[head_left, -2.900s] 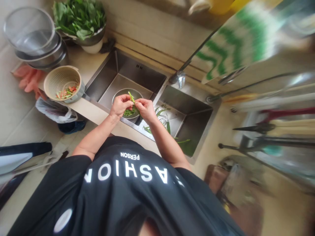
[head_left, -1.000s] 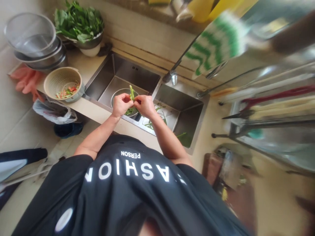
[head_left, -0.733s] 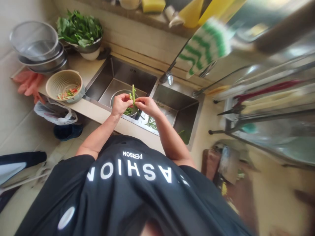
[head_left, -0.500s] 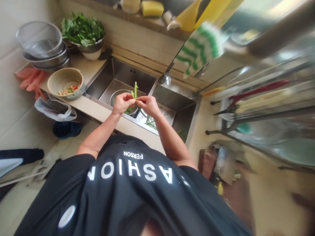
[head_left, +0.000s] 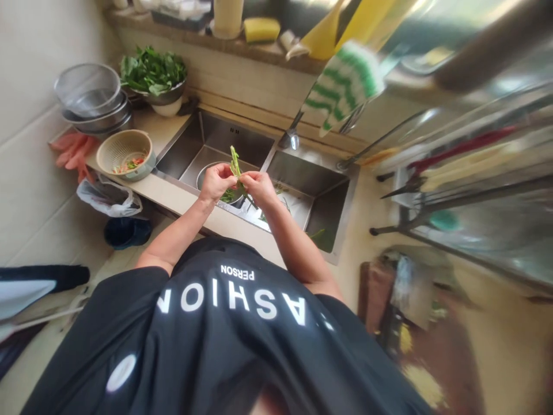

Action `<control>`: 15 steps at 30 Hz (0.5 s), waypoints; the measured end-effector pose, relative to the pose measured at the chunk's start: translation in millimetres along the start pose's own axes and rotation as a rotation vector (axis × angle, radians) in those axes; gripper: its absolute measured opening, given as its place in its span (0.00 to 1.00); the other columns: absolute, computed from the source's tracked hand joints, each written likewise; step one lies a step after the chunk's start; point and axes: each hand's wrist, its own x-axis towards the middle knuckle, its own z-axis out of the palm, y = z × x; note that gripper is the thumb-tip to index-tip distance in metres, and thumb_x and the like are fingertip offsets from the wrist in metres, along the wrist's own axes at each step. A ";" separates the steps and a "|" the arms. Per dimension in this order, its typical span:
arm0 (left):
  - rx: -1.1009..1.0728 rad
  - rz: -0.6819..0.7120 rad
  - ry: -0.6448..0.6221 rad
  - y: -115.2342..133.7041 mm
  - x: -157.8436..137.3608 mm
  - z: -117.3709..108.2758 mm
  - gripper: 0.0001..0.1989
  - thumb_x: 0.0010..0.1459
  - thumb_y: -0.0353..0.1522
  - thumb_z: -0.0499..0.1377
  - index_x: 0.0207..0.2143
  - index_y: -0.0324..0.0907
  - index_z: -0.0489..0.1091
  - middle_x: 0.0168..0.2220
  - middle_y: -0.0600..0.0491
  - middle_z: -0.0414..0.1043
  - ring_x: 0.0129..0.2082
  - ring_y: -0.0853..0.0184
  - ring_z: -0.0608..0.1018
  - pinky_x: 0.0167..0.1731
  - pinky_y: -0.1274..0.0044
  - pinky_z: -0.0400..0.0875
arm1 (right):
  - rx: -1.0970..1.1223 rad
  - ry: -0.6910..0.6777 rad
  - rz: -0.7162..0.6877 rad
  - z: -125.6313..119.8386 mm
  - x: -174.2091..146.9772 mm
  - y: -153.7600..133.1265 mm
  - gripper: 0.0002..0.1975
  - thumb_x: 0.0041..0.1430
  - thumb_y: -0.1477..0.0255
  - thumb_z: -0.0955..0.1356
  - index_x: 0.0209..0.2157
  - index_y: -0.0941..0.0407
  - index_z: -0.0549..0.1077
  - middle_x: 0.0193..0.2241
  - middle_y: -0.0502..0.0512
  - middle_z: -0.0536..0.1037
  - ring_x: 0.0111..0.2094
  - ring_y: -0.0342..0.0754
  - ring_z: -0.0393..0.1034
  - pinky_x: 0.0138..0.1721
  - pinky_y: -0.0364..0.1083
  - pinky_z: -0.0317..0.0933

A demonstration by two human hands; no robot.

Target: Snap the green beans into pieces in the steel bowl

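Over the divider of the double sink [head_left: 270,147], both hands pinch one green vegetable stalk [head_left: 234,158] between thumbs and fingertips. My left hand [head_left: 216,183] grips it from the left side. My right hand [head_left: 260,187] closes on it from the right, with a length of stem trailing below. Under my left hand, in the left basin, is a round metal bowl [head_left: 201,172], partly hidden, with green stem pieces [head_left: 228,196] inside. More green stems [head_left: 317,234] lie in the right basin, some hidden behind my right forearm.
Left on the counter are a beige colander [head_left: 148,151] with red and green scraps, stacked metal bowls [head_left: 97,124], a bowl of leafy greens [head_left: 153,72] and pink gloves [head_left: 71,153]. A faucet [head_left: 290,138] and striped cloth [head_left: 345,83] stand behind; a dish rack [head_left: 458,202] is right.
The viewpoint has shifted slightly, moving the counter items rightward and down in view. The stalk now leans more to the left. Both hands keep their pinch on it.
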 end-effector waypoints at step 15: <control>0.054 -0.017 -0.148 -3.4 36.7 -29.8 0.10 0.36 0.28 0.64 0.26 0.38 0.70 0.21 0.59 0.72 0.20 0.74 0.72 0.22 0.81 0.72 | -0.318 0.143 -0.204 19.8 19.1 3.5 0.12 0.53 0.64 0.65 0.27 0.59 0.75 0.23 0.49 0.72 0.26 0.42 0.62 0.30 0.43 0.55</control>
